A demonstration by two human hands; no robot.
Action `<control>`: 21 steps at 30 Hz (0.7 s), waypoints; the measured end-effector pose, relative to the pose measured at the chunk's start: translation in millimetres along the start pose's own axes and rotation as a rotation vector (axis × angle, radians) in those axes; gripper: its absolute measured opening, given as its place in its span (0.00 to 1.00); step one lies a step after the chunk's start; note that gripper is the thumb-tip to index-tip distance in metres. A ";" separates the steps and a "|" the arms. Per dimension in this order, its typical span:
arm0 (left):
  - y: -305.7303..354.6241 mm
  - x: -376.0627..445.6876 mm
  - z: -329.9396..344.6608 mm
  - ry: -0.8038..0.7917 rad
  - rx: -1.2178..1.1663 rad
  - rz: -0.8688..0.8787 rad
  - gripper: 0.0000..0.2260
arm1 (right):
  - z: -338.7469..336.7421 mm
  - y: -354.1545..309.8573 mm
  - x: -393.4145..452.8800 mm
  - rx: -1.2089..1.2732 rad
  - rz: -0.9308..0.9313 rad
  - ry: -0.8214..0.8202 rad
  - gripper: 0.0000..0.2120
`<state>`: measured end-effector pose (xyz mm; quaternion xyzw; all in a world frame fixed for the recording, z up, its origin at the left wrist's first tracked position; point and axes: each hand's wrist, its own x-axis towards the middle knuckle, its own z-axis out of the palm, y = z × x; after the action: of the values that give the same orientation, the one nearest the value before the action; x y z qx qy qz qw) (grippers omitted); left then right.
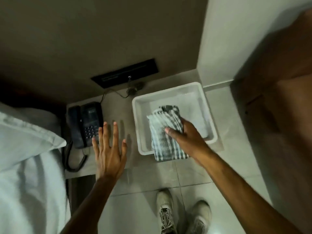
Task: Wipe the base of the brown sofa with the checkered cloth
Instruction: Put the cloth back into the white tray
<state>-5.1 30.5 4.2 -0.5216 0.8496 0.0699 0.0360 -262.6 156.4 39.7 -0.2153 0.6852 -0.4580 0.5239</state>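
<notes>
The checkered cloth [164,132], grey and white and folded, hangs partly over the near rim of a white plastic tub [168,95]. My right hand [187,137] grips the cloth from the right, thumb on top. My left hand [108,149] hovers flat with fingers spread above the grey bedside surface, holding nothing. A blurred brown shape [283,81] fills the right edge; I cannot tell whether it is the sofa.
A black desk phone [84,122] with a coiled cord sits left of my left hand. A white pillow and bed [25,149] fill the left. A dark wall slot [125,73] lies behind. My shoes [182,215] stand on pale floor tiles.
</notes>
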 end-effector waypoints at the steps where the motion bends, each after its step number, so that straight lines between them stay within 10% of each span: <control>1: -9.3 2.9 11.6 -0.028 -0.016 -0.013 0.33 | 10.2 -0.4 15.5 -0.011 -0.001 -0.023 0.13; 9: -9.5 41.0 99.0 -0.068 -0.169 -0.053 0.31 | 64.3 52.7 101.9 -0.235 0.108 0.035 0.08; 21: 8.4 61.1 110.9 -0.049 -0.149 -0.040 0.34 | 86.8 47.1 74.8 -0.965 -0.085 0.440 0.44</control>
<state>-41.5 -2.3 -112.8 -0.5376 0.8304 0.1449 0.0192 -201.2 86.5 -42.2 -0.3581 0.9024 -0.1459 0.1899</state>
